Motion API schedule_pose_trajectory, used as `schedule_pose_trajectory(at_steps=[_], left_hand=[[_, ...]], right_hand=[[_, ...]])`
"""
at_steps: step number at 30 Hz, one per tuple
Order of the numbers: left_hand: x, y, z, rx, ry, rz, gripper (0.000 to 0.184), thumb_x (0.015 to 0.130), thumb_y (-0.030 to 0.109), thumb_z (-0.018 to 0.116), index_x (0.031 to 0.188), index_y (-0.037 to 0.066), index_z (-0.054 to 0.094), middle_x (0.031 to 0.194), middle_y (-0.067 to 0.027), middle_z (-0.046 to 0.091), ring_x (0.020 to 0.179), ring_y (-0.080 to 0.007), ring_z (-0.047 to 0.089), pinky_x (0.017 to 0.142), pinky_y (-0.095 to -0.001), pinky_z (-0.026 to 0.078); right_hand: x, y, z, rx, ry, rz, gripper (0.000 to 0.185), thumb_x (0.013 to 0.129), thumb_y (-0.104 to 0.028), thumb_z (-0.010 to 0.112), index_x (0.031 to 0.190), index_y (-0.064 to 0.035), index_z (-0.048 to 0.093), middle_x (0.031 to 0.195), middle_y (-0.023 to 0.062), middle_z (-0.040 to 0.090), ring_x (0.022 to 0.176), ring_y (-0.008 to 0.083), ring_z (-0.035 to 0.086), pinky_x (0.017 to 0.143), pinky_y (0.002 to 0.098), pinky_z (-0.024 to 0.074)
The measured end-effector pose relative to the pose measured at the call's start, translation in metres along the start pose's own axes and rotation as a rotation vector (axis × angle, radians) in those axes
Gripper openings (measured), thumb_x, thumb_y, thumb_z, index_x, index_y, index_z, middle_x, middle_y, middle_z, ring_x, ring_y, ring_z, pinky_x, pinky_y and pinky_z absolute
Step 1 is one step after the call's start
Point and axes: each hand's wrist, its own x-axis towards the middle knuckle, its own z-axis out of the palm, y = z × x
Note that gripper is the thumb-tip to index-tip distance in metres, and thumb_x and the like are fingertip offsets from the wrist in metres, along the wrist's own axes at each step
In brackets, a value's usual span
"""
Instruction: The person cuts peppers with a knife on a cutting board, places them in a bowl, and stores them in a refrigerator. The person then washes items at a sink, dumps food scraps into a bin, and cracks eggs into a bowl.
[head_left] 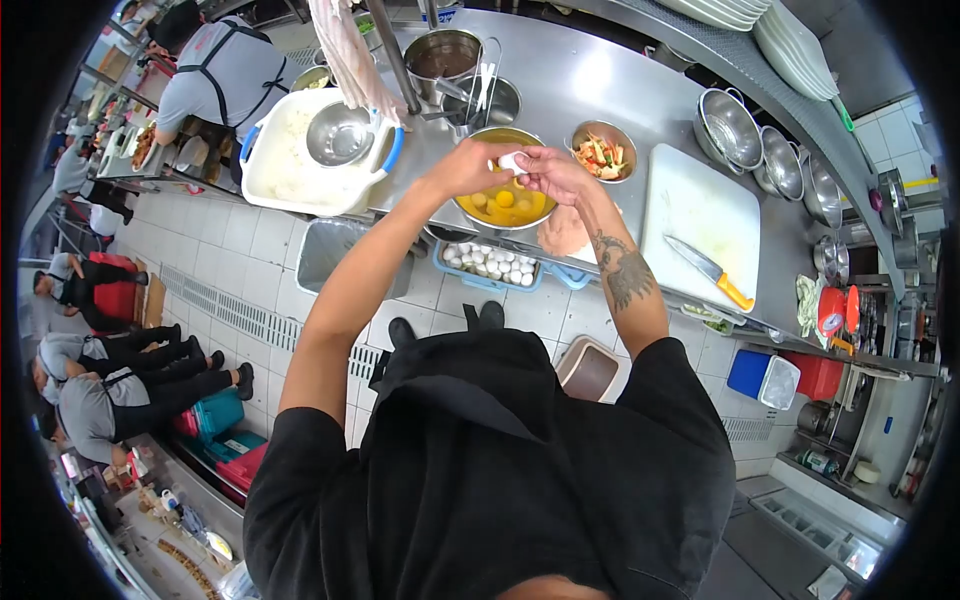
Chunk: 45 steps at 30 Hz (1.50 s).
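My left hand (pixel 468 167) and my right hand (pixel 553 172) meet above a metal bowl (pixel 507 134). Both have their fingers closed around a white egg (pixel 512 162); whether its shell is cracked I cannot tell. Inside the bowl, below my hands, lie several yellow yolks (pixel 504 199) in raw egg. A blue basket (pixel 488 285) of white eggs (pixel 492 264) sits lower down, by the counter's front edge. Right of the bowl stands a smaller metal bowl (pixel 626 147) with cut vegetable strips.
A white cutting board (pixel 690 200) carries a knife with an orange handle (pixel 735 292). A white tub (pixel 275 150) with a metal bowl (pixel 340 134) is at left. Pots (pixel 441 57) stand behind. A grey bin (pixel 340 250) is below. Co-workers (pixel 225 75) are at far left.
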Motion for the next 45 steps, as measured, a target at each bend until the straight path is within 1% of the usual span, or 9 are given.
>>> schedule_pose_trajectory(at_steps=[6, 12, 18, 20, 25, 28, 33, 38, 45], left_hand=[[-0.003, -0.012, 0.012, 0.013, 0.094, 0.023, 0.048, 0.076, 0.014, 0.068, 0.124, 0.017, 0.063, 0.096, -0.0163, 0.068, 0.078, -0.0314, 0.067, 0.074, -0.0357, 0.054], [-0.009, -0.005, 0.008, 0.216, 0.229, 0.283, 0.049, 0.075, 0.011, 0.071, 0.122, 0.018, 0.063, 0.102, -0.0101, 0.065, 0.087, -0.0288, 0.065, 0.075, -0.0374, 0.054], [-0.053, 0.058, -0.060, 0.237, 0.291, 0.158, 0.046, 0.077, 0.015, 0.075, 0.121, 0.012, 0.062, 0.104, -0.0075, 0.066, 0.089, -0.0244, 0.064, 0.076, -0.0353, 0.053], [-0.087, 0.053, -0.094, 0.175, 0.621, 0.165, 0.045, 0.079, 0.019, 0.074, 0.122, 0.012, 0.061, 0.109, -0.0091, 0.062, 0.086, -0.0223, 0.064, 0.075, -0.0341, 0.053], [-0.171, 0.034, -0.170, -0.340, 0.976, -0.395, 0.032, 0.093, 0.019, 0.061, 0.122, 0.005, 0.057, 0.099, -0.0058, 0.060, 0.079, -0.0105, 0.056, 0.068, -0.0240, 0.047], [-0.206, -0.008, -0.171, -0.282, 0.929, -0.473, 0.037, 0.096, 0.029, 0.055, 0.124, 0.006, 0.055, 0.106, -0.0111, 0.059, 0.096, -0.0173, 0.054, 0.086, -0.0306, 0.044], [-0.203, -0.009, -0.116, -0.869, 0.723, -0.861, 0.057, 0.093, 0.048, 0.050, 0.133, 0.008, 0.045, 0.113, -0.0116, 0.049, 0.106, -0.0226, 0.050, 0.088, -0.0350, 0.043], [-0.140, 0.014, -0.058, -1.193, 0.357, -0.752, 0.059, 0.094, 0.054, 0.046, 0.135, 0.013, 0.043, 0.117, -0.0097, 0.052, 0.105, -0.0239, 0.055, 0.088, -0.0396, 0.045], [-0.077, 0.003, 0.004, -0.231, 0.178, -0.424, 0.038, 0.095, 0.032, 0.056, 0.115, 0.000, 0.060, 0.107, -0.0195, 0.060, 0.091, -0.0261, 0.061, 0.084, -0.0339, 0.048]], right_hand=[[0.003, -0.003, -0.005, -0.311, -0.008, -0.064, 0.036, 0.092, -0.020, 0.065, 0.121, -0.0007, 0.057, 0.089, 0.0041, 0.061, 0.074, 0.0135, 0.058, 0.067, 0.0242, 0.0487], [-0.037, -0.018, 0.052, -1.442, 0.510, -0.555, 0.058, 0.080, -0.029, 0.075, 0.128, -0.0032, 0.055, 0.106, 0.0215, 0.060, 0.090, 0.0371, 0.063, 0.084, 0.0404, 0.0494], [-0.029, -0.014, 0.119, -0.771, 0.512, -0.676, 0.032, 0.086, -0.015, 0.064, 0.117, -0.0060, 0.058, 0.106, 0.0117, 0.060, 0.078, 0.0192, 0.063, 0.067, 0.0294, 0.0515], [-0.017, 0.001, 0.154, -0.510, 0.406, -0.623, 0.029, 0.087, -0.012, 0.062, 0.115, -0.0076, 0.058, 0.104, 0.0067, 0.060, 0.075, 0.0133, 0.061, 0.064, 0.0264, 0.0507], [0.046, 0.058, 0.253, -0.259, 0.034, -0.463, 0.036, 0.090, -0.019, 0.065, 0.122, -0.0100, 0.051, 0.109, 0.0080, 0.057, 0.080, 0.0139, 0.061, 0.069, 0.0281, 0.0528], [0.105, 0.125, 0.282, -1.297, 0.605, -0.916, 0.059, 0.088, -0.029, 0.068, 0.136, -0.0074, 0.042, 0.124, 0.0184, 0.048, 0.096, 0.0298, 0.061, 0.079, 0.0345, 0.0526], [0.032, 0.075, 0.279, -0.826, -0.063, -0.581, 0.060, 0.081, -0.020, 0.072, 0.133, -0.0043, 0.046, 0.122, 0.0180, 0.050, 0.105, 0.0340, 0.056, 0.088, 0.0400, 0.0475], [-0.005, 0.081, 0.209, -0.880, 0.254, -0.817, 0.051, 0.082, -0.015, 0.071, 0.128, -0.0073, 0.052, 0.118, 0.0142, 0.057, 0.099, 0.0301, 0.059, 0.076, 0.0359, 0.0499], [-0.089, 0.055, 0.125, -1.075, 0.713, -0.885, 0.049, 0.085, -0.012, 0.068, 0.131, -0.0076, 0.052, 0.106, 0.0156, 0.057, 0.081, 0.0237, 0.062, 0.067, 0.0317, 0.0527]])
